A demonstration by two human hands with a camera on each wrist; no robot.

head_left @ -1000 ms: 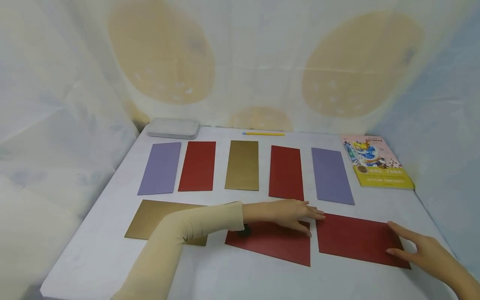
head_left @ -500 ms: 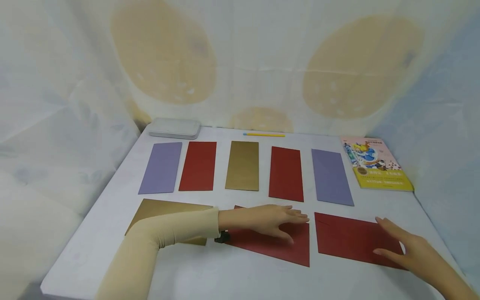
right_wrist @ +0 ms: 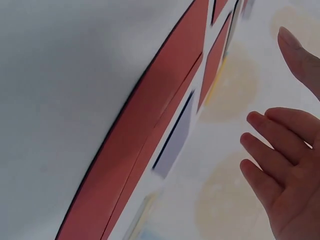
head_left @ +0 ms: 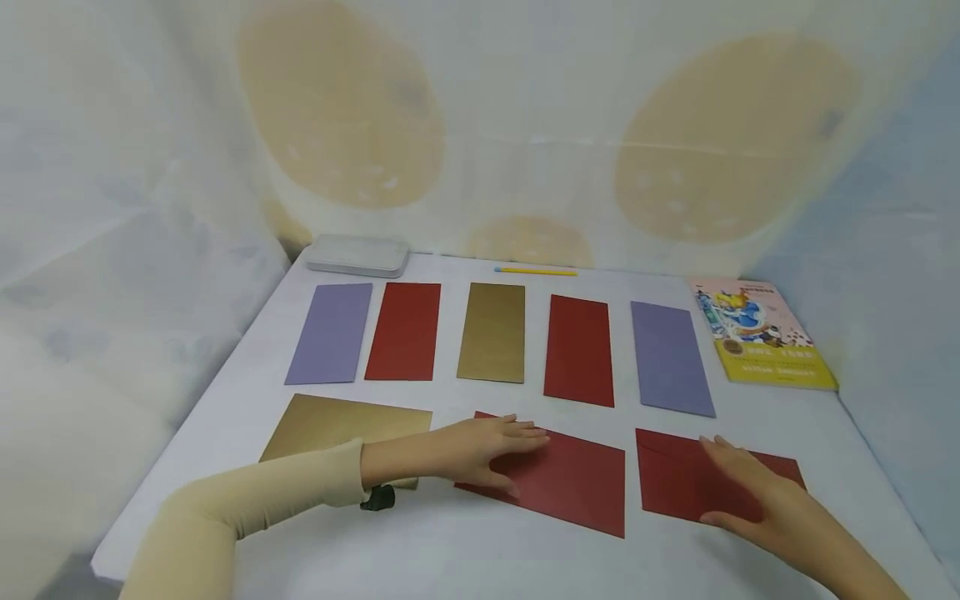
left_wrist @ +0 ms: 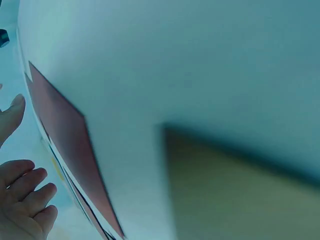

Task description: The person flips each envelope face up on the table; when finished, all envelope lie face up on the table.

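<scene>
Left hand (head_left: 480, 457) and right hand (head_left: 761, 496) hover above two red cards on the white desk (head_left: 420, 550).
Each hand has its fingers loosely extended and thumb apart, pinching nothing. The left is over the left end of the middle red card (head_left: 581, 479); the right is over the near-right red card (head_left: 671, 475), which has a seam along it. Taking the middle red card as the dial's centre, the near-right one lies at three o'clock and a gold card (head_left: 337, 421), partly hidden by the left forearm, at nine. Behind runs a row: lilac card (head_left: 327, 333) at ten, red card (head_left: 402, 331) at half past ten, upright gold card (head_left: 491, 333) at eleven, far red card (head_left: 579, 350) near twelve, second lilac card (head_left: 672, 358) at half past one. Pencil (head_left: 536, 271) at twelve, book (head_left: 763, 333) at two.
</scene>
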